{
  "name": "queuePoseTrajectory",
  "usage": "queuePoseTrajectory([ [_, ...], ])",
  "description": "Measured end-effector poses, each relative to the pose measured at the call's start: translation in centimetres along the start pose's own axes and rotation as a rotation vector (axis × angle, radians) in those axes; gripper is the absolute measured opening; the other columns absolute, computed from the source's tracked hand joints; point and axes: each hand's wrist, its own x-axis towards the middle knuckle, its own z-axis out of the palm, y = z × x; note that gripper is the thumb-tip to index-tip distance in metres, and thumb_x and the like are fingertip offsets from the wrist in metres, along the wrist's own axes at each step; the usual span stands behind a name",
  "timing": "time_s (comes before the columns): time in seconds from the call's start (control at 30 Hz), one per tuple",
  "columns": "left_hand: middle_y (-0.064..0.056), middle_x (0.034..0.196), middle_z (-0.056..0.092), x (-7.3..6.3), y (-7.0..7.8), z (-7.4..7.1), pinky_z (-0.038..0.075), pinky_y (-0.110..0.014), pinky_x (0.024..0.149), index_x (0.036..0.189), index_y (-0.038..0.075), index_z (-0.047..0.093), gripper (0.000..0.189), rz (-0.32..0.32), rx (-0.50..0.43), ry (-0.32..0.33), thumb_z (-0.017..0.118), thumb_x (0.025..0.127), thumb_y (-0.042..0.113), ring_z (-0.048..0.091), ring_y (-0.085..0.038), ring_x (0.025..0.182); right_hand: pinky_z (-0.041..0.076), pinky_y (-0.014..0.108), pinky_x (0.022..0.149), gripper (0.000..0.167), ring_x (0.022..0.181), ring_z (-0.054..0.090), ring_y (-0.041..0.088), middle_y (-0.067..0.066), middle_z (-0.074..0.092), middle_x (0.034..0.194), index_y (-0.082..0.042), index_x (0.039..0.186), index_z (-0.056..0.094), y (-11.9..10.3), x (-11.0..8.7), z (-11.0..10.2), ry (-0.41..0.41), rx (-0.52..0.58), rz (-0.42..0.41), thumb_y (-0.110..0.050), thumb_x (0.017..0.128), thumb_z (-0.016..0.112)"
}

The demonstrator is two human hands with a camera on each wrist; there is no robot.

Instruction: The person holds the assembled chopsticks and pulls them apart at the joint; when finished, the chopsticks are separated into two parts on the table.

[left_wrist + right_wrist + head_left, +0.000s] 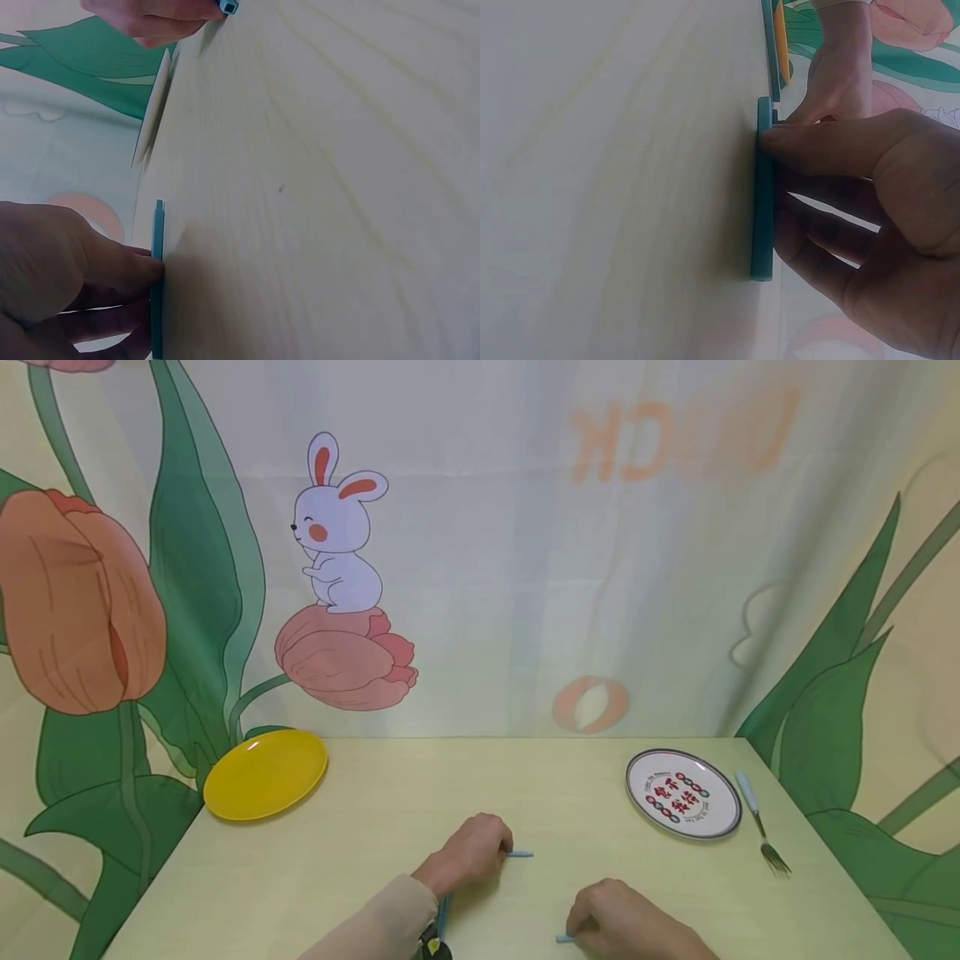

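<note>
Head view: front-left of the printed plate (683, 794), left hand (472, 852) pinches one blue stick (157, 322), right hand (621, 917) a second stick (763, 217); both probably light, stiff; grip mid-length.

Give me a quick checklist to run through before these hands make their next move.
1. Left hand gripping the left blue stick: ok, fingers pinch it.
2. Right hand gripping the right blue stick: ok, held between thumb and fingers.
3. The two held sticks joined: not ok, they are apart.
4. Third blue stick untouched by the left sleeve: cannot tell, the sleeve hides part of it.
5. Fork away from both hands: ok, it lies beside the white plate.
</note>
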Motion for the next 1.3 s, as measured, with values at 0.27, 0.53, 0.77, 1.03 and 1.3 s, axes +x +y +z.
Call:
queuePoseTrajectory([
  [0.27,0.002,0.085,0.073,-0.3,-0.1,0.1,0.053,-0.022,0.073,0.086,0.009,0.078,0.016,0.006,0.007,0.004,0.065,0.084,0.0,0.064,-0.007,0.081,0.051,0.02,0.069,0.012,0.076,0.058,-0.007,-0.019,0.069,0.084,-0.02,0.084,0.079,-0.1,0.0,0.1,0.007,-0.01,-0.019,-0.011,0.083,0.071],
  [0.53,0.0,0.089,0.069,-0.9,-0.5,-0.1,0.051,-0.022,0.075,0.096,0.008,0.077,0.016,-0.001,0.005,0.016,0.067,0.084,0.004,0.061,-0.008,0.084,0.051,0.02,0.068,0.011,0.075,0.057,-0.007,-0.019,0.069,0.084,-0.019,0.085,0.079,-0.3,0.1,0.1,-0.009,-0.004,-0.019,-0.011,0.082,0.071],
  [0.77,-0.002,0.092,0.066,-2.0,-0.7,-1.9,0.05,-0.025,0.074,0.103,0.007,0.075,0.019,0.011,-0.012,0.091,0.069,0.086,0.011,0.059,-0.012,0.084,0.051,0.02,0.069,0.011,0.075,0.057,-0.007,-0.02,0.068,0.084,-0.02,0.085,0.079,-0.1,0.2,0.1,-0.021,-0.025,-0.015,-0.012,0.083,0.071],
  [1.03,-0.002,0.089,0.066,-4.5,-0.3,-4.3,0.048,-0.023,0.066,0.1,0.007,0.075,0.016,-0.023,-0.076,0.176,0.069,0.086,0.013,0.058,-0.011,0.079,0.051,0.02,0.068,0.009,0.074,0.056,-0.008,-0.02,0.067,0.084,-0.021,0.087,0.079,0.2,0.2,-0.1,-0.019,-0.015,-0.036,-0.015,0.084,0.072],
  [1.3,-0.003,0.087,0.066,-7.0,-0.5,-5.7,0.047,-0.022,0.065,0.097,0.008,0.074,0.013,-0.033,-0.112,0.217,0.071,0.085,0.011,0.061,-0.017,0.078,0.05,0.02,0.068,0.011,0.072,0.054,-0.007,-0.021,0.066,0.083,-0.021,0.085,0.078,0.1,0.1,-0.1,-0.011,-0.018,-0.045,-0.012,0.083,0.071],
])
